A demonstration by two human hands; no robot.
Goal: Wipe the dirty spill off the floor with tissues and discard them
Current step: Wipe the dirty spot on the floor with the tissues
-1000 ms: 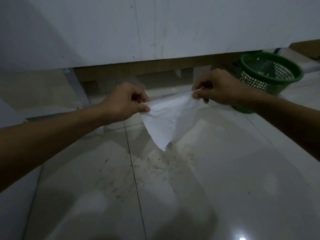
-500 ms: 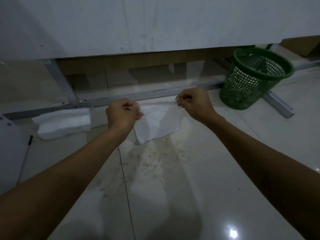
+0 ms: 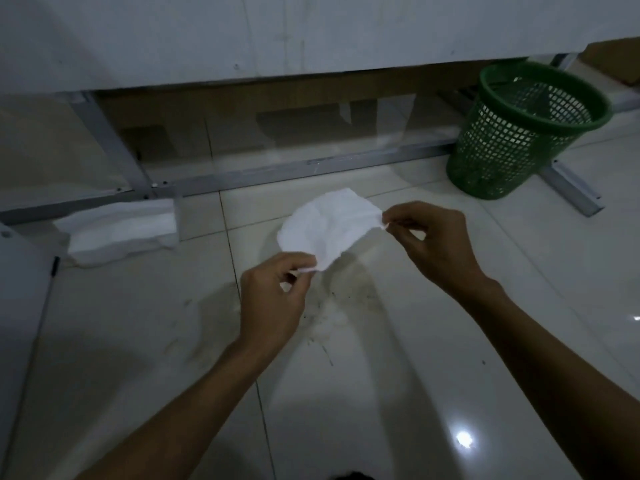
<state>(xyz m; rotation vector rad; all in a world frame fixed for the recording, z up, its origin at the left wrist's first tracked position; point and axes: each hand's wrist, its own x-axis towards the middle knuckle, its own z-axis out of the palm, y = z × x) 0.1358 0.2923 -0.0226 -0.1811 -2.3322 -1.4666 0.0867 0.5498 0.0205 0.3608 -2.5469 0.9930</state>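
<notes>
A white tissue (image 3: 329, 228) is stretched flat between both hands just above the tiled floor. My left hand (image 3: 273, 299) pinches its near corner and my right hand (image 3: 429, 240) pinches its right corner. The dirty spill (image 3: 329, 306), a smear of dark specks and streaks, lies on the white tiles directly under and just in front of the tissue, partly hidden by my left hand. A green mesh waste basket (image 3: 519, 133) stands at the upper right.
A white pack of tissues (image 3: 121, 232) lies on the floor at the left, against a grey metal frame rail (image 3: 294, 171). A white panel (image 3: 277, 36) hangs above it. A metal foot (image 3: 571, 188) juts out beside the basket.
Both hands have lowered the tissue toward the floor over the spill, and it now lies flatter. My left hand came nearer to me. The view tilted down, showing the tissue pack.
</notes>
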